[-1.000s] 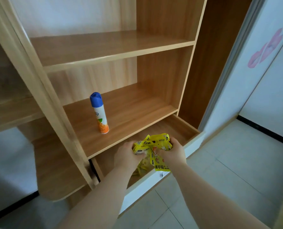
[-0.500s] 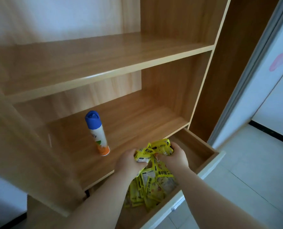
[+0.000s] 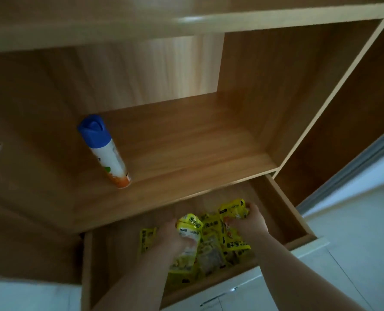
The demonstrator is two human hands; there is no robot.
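Note:
A pulled-out wooden drawer (image 3: 285,212) under the shelf unit holds a heap of yellow snack packets (image 3: 211,254). My left hand (image 3: 175,234) grips one yellow packet (image 3: 190,227) above the heap. My right hand (image 3: 250,223) grips another yellow packet (image 3: 232,209) at the heap's far right. Both hands are down inside the drawer, a short gap between them.
A spray can (image 3: 103,151) with a blue cap stands on the wooden shelf (image 3: 186,153) above the drawer, to the left. The drawer's white front (image 3: 242,286) with a metal handle faces me. Pale floor tiles (image 3: 354,254) lie to the right.
My view has come closer and tipped down over the drawer. My hands, which held the packets bunched together above the drawer, have moved apart and lowered into it.

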